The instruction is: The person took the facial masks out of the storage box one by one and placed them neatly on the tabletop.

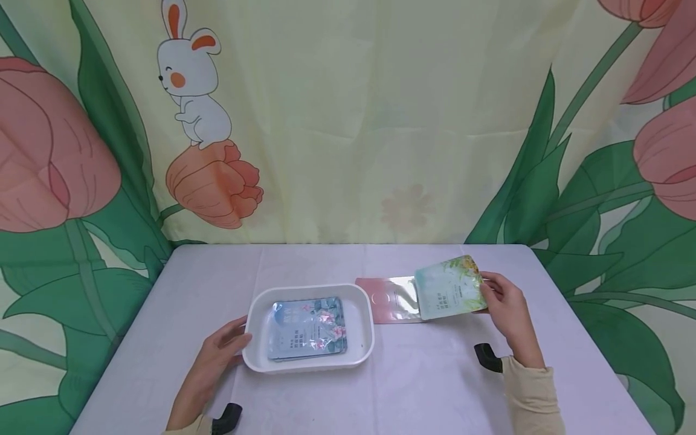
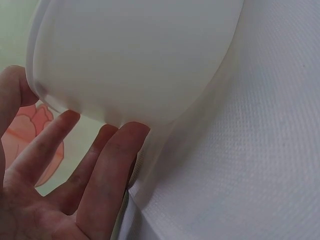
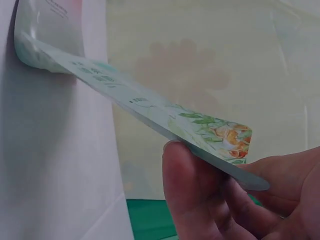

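Note:
My right hand [image 1: 508, 311] pinches the right edge of a flat mint-green sachet [image 1: 448, 289] with a leaf and flower print, thumb on one face and fingers on the other. In the right wrist view the green sachet [image 3: 145, 107] slants up from the table, its far end over a pink and silver sachet [image 1: 388, 300] lying flat. My left hand [image 1: 220, 344] holds the left end of a white plastic tray [image 1: 361, 350], thumb at the rim and fingertips [image 2: 135, 132] against the outer wall. Inside the tray lies a blue floral sachet [image 1: 307, 328].
A white cloth covers the table [image 1: 413, 380], whose far edge meets a curtain [image 1: 348, 121] printed with tulips and a rabbit. The pink and silver sachet lies close beside the tray's right end. Black wrist mounts show at both sleeves.

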Available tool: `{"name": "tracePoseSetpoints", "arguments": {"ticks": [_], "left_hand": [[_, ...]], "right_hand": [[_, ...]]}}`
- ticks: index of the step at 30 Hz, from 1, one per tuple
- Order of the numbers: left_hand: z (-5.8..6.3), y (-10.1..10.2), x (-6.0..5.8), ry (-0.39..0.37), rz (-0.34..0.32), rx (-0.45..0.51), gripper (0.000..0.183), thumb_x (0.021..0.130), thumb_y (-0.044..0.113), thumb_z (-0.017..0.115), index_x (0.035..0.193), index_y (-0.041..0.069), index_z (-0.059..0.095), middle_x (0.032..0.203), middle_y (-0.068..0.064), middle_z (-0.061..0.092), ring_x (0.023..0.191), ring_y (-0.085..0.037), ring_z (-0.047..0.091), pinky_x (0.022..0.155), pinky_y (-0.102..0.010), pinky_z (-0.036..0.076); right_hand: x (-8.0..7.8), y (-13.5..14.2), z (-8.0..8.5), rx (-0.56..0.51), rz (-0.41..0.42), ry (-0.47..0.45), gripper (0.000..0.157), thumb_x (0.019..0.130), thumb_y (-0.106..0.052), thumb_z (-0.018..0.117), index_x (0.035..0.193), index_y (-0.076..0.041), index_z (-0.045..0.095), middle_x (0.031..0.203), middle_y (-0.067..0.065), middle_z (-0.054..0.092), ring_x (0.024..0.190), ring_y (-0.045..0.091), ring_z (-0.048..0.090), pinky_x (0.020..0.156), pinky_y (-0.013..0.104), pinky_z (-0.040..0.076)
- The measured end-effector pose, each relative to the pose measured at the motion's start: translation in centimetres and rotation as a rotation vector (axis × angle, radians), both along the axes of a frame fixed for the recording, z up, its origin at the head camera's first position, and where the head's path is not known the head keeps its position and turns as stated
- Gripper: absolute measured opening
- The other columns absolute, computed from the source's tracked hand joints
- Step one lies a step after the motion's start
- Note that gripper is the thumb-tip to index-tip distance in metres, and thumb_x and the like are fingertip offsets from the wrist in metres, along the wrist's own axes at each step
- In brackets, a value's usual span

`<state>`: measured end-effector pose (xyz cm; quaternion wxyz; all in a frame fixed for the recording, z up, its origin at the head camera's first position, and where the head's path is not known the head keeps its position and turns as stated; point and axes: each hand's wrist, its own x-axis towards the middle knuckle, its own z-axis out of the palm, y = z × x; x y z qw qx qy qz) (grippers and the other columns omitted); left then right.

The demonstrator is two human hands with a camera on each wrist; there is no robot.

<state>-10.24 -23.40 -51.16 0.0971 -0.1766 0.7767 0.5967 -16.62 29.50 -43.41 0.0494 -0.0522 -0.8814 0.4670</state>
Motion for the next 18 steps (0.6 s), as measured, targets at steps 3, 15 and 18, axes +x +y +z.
{"name": "tracePoseSetpoints", "arguments": {"ticks": [3, 15, 18], "left_hand": [[0.0, 0.1, 0.0, 0.002, 0.002, 0.000, 0.075, 0.087, 0.051, 0.070, 0.149, 0.018, 0.044, 0.150, -0.018, 0.046, 0.129, -0.036, 0.054, 0.097, -0.044, 0.055], [0.1, 0.0, 0.1, 0.009, -0.003, -0.005, 0.074, 0.088, 0.051, 0.070, 0.148, 0.018, 0.044, 0.149, -0.018, 0.047, 0.128, -0.035, 0.055, 0.096, -0.045, 0.055], [0.1, 0.0, 0.1, 0.009, -0.002, -0.003, 0.074, 0.087, 0.052, 0.070, 0.148, 0.018, 0.045, 0.149, -0.018, 0.047, 0.127, -0.035, 0.056, 0.095, -0.044, 0.055]], "right_hand": [[-0.1, 0.2, -0.3, 0.019, -0.013, -0.001, 0.043, 0.107, -0.020, 0.041, 0.143, 0.004, 0.043, 0.126, 0.030, 0.057, 0.086, 0.010, 0.063, 0.065, 0.023, 0.060], [-0.8, 1.1, -1.3, 0.065, -0.058, -0.043, 0.042, 0.107, -0.017, 0.039, 0.143, 0.005, 0.042, 0.127, 0.030, 0.056, 0.100, 0.031, 0.062, 0.065, 0.023, 0.059], [-1.1, 1.4, -1.7, 0.078, -0.072, -0.061, 0.042, 0.107, -0.016, 0.039, 0.143, 0.005, 0.043, 0.128, 0.030, 0.056, 0.102, 0.032, 0.062, 0.064, 0.022, 0.058]]}}
